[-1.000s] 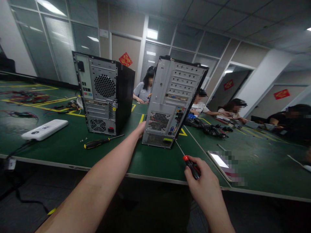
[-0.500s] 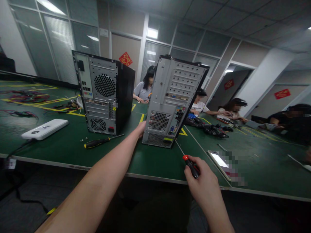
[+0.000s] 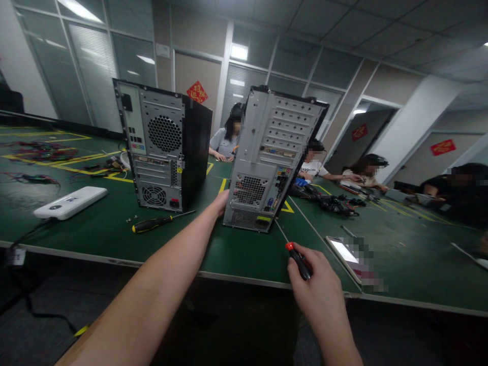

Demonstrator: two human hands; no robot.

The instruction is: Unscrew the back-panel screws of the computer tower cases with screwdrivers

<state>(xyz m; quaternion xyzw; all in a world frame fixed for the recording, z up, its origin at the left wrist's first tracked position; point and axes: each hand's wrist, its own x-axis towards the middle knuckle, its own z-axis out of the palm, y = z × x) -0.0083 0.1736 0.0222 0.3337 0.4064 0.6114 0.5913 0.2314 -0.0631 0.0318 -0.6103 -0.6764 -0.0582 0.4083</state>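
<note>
Head view: the right hand (image 3: 320, 292) is closed around the red-and-black screwdriver (image 3: 299, 260), and its tip points at the lower right corner of the grey computer case (image 3: 267, 152) standing on the green table (image 3: 247, 254). The left hand (image 3: 221, 200) touches the case's left side. Its fingers are hidden, so I cannot tell its grip. If the tip slips or this support weakens, the case may tip over.

A grey metal computer case (image 3: 267, 162) is seen on a green tabletop (image 3: 107, 229) lined in yellow; the slim screwdriver (image 3: 297, 259) is handled in black and red.
</note>
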